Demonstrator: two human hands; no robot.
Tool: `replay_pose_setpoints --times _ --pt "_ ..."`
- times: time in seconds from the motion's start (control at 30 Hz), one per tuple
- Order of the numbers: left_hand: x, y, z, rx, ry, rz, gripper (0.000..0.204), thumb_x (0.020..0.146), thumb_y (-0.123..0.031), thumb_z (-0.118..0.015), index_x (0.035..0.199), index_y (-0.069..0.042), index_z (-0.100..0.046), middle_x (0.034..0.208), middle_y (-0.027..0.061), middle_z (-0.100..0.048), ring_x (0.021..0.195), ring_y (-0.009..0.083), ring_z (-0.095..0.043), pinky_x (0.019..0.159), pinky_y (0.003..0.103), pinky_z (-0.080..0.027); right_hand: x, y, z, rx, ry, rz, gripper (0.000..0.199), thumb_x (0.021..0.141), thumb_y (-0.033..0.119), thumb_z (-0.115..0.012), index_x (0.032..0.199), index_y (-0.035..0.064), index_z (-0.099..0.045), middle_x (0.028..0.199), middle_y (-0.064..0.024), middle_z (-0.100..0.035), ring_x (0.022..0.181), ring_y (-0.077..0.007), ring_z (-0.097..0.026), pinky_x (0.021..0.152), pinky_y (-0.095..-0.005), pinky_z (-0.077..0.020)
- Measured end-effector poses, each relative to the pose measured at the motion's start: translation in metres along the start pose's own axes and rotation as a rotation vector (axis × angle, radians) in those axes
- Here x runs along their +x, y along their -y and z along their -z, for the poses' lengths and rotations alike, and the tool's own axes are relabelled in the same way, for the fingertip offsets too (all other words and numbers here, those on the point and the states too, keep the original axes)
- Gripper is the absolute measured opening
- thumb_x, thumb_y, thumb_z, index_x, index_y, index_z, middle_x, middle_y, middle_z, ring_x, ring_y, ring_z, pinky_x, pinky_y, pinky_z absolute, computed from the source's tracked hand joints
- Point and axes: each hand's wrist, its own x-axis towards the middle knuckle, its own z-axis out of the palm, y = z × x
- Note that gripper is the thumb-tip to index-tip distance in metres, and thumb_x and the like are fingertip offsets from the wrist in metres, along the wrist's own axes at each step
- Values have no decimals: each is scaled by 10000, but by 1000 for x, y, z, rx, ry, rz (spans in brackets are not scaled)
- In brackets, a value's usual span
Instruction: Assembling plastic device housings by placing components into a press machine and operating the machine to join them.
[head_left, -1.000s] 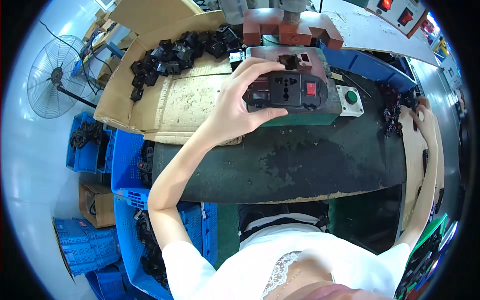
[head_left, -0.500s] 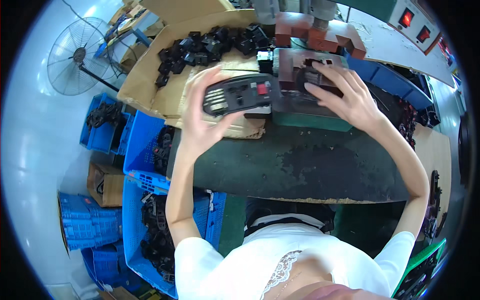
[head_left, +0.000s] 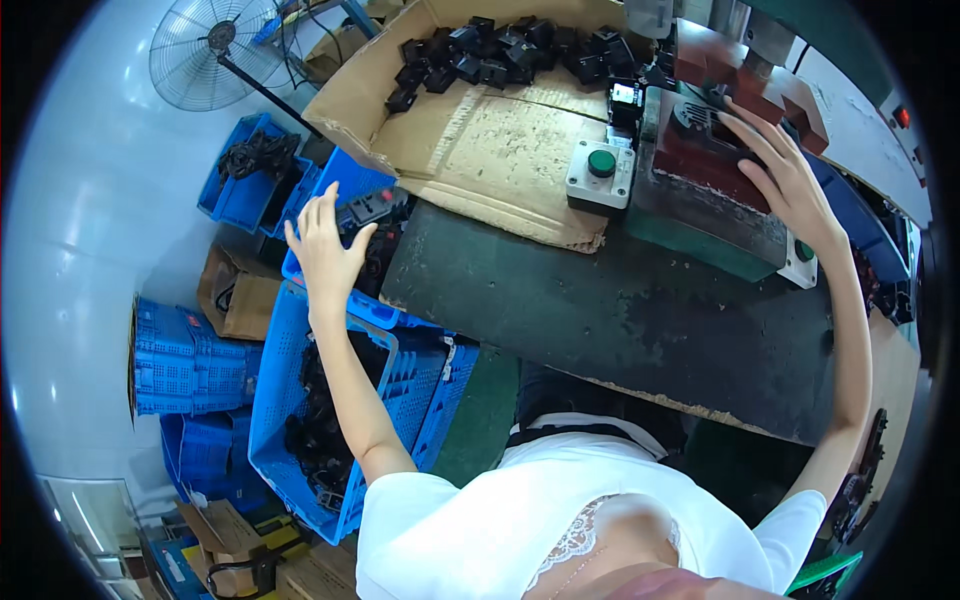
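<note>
My left hand [head_left: 328, 250] is open, fingers spread, with nothing in it. It is over the blue crates at the left of the bench. Just beyond its thumb, a black plastic housing with a red patch [head_left: 372, 208] lies among dark parts in the upper crate. My right hand [head_left: 795, 190] reaches to the reddish-brown fixture block [head_left: 705, 165] on the machine base, its fingers stretched out and apart. A black slotted part [head_left: 692, 118] sits on that block, near my fingertips. Whether they touch it I cannot tell.
Reddish press blocks [head_left: 708, 55] hang above the fixture. Left of the base stands a button box [head_left: 600, 175] with a green button. A cardboard tray [head_left: 500, 130] holds several black cube-shaped parts [head_left: 520, 50]. A larger blue crate [head_left: 270, 430] of dark parts stands below, and a fan [head_left: 215, 50] behind.
My left hand has moved left and down from the bench, letting go of the black plastic housing. My right hand stays at the fixture, its fingers stretched straighter. The view has shifted leftward.
</note>
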Motion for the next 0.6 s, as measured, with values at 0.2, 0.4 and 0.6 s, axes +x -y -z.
replay_pose_setpoints --times 0.2,0.4,0.6 --pt "44 -46 -5 -494 -183 -251 266 746 -144 -696 969 -21 -619 985 143 -617 947 323 -566 839 371 -437 -75 -5 29 -138 -147 -117 329 881 104 -508 1198 20 -536 1305 -131 -473 1248 -301 -401 1042 -382 -300" --pt "114 -166 -45 -626 9 -822 308 753 -61 -621 1055 -22 -576 1034 130 -585 996 331 -540 860 399 -437 -152 -53 42 -93 -508 -451 247 953 135 -450 1011 -21 -631 1221 -89 -554 1119 -183 -513 964 -289 -371" --pt "168 -249 -101 -574 402 -968 520 728 -155 -670 1198 -3 -508 1118 166 -522 1022 326 -524 878 371 -437 -190 -98 39 -69 -708 -607 286 954 176 -455 1010 -52 -619 1148 -87 -598 1056 -166 -548 950 -269 -371"
